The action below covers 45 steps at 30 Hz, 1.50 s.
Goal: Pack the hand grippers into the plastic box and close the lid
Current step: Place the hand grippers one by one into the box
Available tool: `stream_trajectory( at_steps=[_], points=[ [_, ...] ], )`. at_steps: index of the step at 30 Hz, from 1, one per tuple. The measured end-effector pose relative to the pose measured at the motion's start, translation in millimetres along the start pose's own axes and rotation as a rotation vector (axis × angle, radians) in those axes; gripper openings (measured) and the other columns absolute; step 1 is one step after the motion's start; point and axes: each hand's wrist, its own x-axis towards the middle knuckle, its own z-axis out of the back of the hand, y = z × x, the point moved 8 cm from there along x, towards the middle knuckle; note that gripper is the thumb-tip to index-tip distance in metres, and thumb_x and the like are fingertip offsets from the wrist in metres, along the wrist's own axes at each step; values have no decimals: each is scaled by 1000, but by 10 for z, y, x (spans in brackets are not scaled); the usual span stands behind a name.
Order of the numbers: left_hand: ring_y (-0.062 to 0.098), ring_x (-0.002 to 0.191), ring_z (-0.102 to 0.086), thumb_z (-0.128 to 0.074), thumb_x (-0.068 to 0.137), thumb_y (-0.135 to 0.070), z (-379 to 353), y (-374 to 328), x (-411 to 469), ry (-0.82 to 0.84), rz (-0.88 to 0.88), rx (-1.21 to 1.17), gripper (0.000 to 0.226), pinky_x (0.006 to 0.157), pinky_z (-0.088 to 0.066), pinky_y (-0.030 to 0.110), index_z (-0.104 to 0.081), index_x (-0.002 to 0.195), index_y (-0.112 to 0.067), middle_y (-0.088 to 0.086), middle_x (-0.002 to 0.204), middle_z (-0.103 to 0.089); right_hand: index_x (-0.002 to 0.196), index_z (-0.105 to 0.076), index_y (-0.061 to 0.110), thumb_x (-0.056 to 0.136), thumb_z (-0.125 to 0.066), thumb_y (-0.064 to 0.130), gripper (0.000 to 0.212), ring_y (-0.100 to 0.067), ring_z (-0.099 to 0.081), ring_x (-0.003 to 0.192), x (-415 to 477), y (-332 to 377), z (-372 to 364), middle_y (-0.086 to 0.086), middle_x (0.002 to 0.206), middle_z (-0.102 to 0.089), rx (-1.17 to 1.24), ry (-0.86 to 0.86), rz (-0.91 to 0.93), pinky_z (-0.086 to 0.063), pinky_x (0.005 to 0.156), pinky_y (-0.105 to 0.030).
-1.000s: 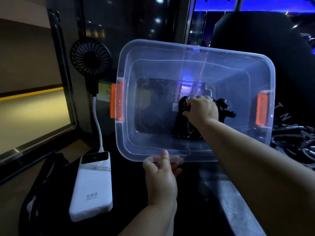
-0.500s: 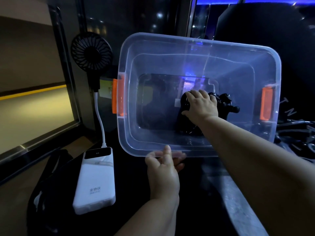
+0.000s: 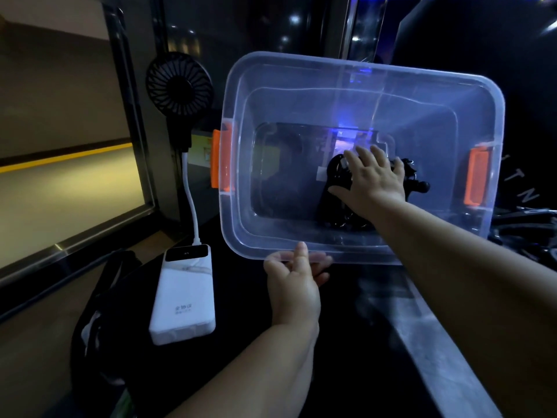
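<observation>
A clear plastic box [image 3: 331, 60] with orange latches [image 3: 221, 159] at both ends stands tipped toward the camera at the far side of the dark worktop [image 3: 376, 342]. The left grip [image 3: 297, 285] pinches the box's near rim, thumb on top and fingers curled beneath. The right grip [image 3: 373, 179] reaches inside with fingers straight and spread, lying flat on black hand grippers [image 3: 334, 206] piled against the right half of the box floor; it clasps nothing. The box has no lid on it. Toward the worktop's left edge lies a white power bank [image 3: 184, 297], its white cable [image 3: 191, 206] rising to a small black fan [image 3: 179, 84] at the far left corner. A black bag [image 3: 99, 297] slumps over the left edge. Dark objects [image 3: 527, 230] beyond the box's right end are too dim to make out.
</observation>
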Motion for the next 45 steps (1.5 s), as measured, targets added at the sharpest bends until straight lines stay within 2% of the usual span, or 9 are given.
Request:
stream_trajectory(
  at_steps=[4,11,15,21,27,32,37,41,45],
  points=[
    [18,72,-71,-44,100,-25,1,-5,-1,5,-1,-10,21,61,-55,25,-41,107,-6,7,77,-70,138,-40,27,81,-59,60,68,-24,-18,141,-216,-8,179,0,149,-33,57,-137,44,-17,110,-47],
    [15,66,-70,-44,100,-24,4,-17,-30,1,-8,-32,14,58,-55,24,-38,99,-11,8,75,-69,115,-62,27,81,-60,59,47,-31,-35,125,-669,-251,212,-6,125,-53,148,-87,-74,-29,102,-43],
    [13,64,-70,-43,101,-25,14,-24,-13,-1,-21,-17,14,57,-54,23,-37,96,-13,8,74,-68,108,-66,28,81,-60,58,41,-29,-40,120,-934,-438,261,-4,116,-57,152,-99,-69,-32,97,-42],
    [15,65,-71,-44,101,-26,20,11,13,3,-33,15,30,55,-54,24,-40,115,0,8,75,-70,98,-70,18,82,-67,46,32,-38,-52,102,-1363,-1057,368,-11,99,-64,170,-240,-48,-42,87,-45],
    [16,66,-71,-44,101,-27,20,15,41,0,-49,27,38,53,-54,23,-38,122,3,9,78,-70,108,-62,10,85,-57,48,45,-39,-50,105,-1737,-1792,420,-17,105,-61,211,-272,-232,-38,94,-45],
    [15,65,-71,-44,101,-27,18,4,20,11,-53,35,38,54,-54,24,-37,124,2,10,80,-69,127,-53,23,90,-46,55,49,-32,-33,131,-1905,-2242,183,-12,135,-47,115,45,-461,-28,105,-46],
    [12,63,-71,-43,101,-26,4,-16,4,21,-65,44,35,52,-55,21,-38,124,0,9,82,-68,133,-43,39,89,-42,59,48,-19,-19,142,-2095,-2453,88,5,149,-34,-83,214,-353,-10,112,-44],
    [11,61,-71,-43,102,-26,-6,-14,1,17,-66,54,29,52,-55,21,-42,119,-3,8,80,-68,147,-26,32,88,-41,63,68,-22,-4,147,-2175,-2539,35,2,159,-17,-120,222,-400,-4,116,-48],
    [12,63,-71,-44,101,-27,-7,-7,1,13,-74,76,27,53,-55,22,-45,114,-4,6,77,-68,148,-24,30,85,-41,67,75,-25,-5,147,-2196,-2584,22,-2,160,-14,-119,209,-463,-3,115,-51]
  ],
)
